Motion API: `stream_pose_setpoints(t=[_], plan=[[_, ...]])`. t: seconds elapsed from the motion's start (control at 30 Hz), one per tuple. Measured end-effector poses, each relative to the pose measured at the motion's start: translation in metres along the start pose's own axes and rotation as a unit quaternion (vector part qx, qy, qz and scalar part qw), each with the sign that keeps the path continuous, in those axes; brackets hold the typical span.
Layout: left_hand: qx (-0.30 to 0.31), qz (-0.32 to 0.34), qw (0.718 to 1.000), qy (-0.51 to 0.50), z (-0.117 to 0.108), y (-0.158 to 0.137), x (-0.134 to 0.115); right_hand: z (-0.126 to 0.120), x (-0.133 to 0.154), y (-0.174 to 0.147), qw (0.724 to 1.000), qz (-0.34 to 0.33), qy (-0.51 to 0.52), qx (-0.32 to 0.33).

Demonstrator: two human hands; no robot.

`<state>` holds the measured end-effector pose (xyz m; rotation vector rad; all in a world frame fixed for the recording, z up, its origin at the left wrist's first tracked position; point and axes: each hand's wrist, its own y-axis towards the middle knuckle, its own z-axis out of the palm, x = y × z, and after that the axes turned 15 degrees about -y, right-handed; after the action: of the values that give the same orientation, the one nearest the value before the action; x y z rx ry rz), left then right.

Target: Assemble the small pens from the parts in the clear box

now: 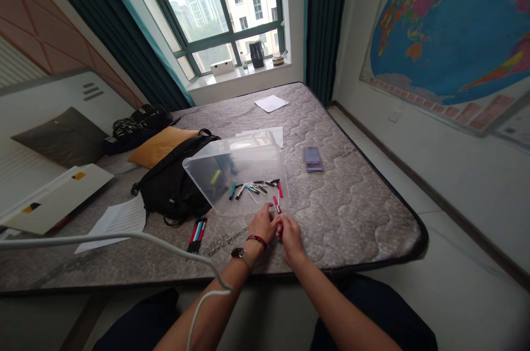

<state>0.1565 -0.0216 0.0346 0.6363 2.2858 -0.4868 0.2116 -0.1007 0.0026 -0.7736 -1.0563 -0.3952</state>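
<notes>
Red pen (277,205) juts ahead of right hand (292,238), pinched in its grip; left hand (262,225) touching, grip unclear

A slim red-and-dark pen part (277,207) is held where the fingers of the left hand (263,225) and the right hand (291,236) meet, at the near edge of a clear plastic box (242,159). Loose pen parts (254,189) are scattered inside. Several pens (197,235) are laid side by side on the mattress (351,218), near a black bag (169,188). A pixelated object (313,159) is seen right of the box.
</notes>
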Motion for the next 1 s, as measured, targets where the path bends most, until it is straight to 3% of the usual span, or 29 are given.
stream_pose_setpoints(t=[0.13, 0.33, 0.5, 0.7, 1.0], plan=[[-0.010, -0.023, 0.998, 0.052, 0.012, 0.006, -0.014, -0.007, 0.004, 0.009, 0.999, -0.008, 0.019, -0.040], [-0.030, -0.026, 0.998, 0.052, 0.010, 0.011, -0.010, -0.010, -0.001, 0.014, 0.999, 0.011, 0.030, -0.009], [-0.075, 0.032, 0.995, 0.053, -0.027, 0.035, -0.006, -0.009, -0.002, 0.017, 0.999, 0.022, 0.023, 0.028], [-0.104, 0.056, 0.986, 0.116, -0.078, 0.070, -0.029, -0.008, -0.002, 0.021, 0.998, 0.014, 0.013, 0.054], [-0.081, 0.071, 0.976, 0.188, -0.099, 0.074, -0.044, -0.009, -0.002, 0.021, 0.997, 0.020, 0.008, 0.068]])
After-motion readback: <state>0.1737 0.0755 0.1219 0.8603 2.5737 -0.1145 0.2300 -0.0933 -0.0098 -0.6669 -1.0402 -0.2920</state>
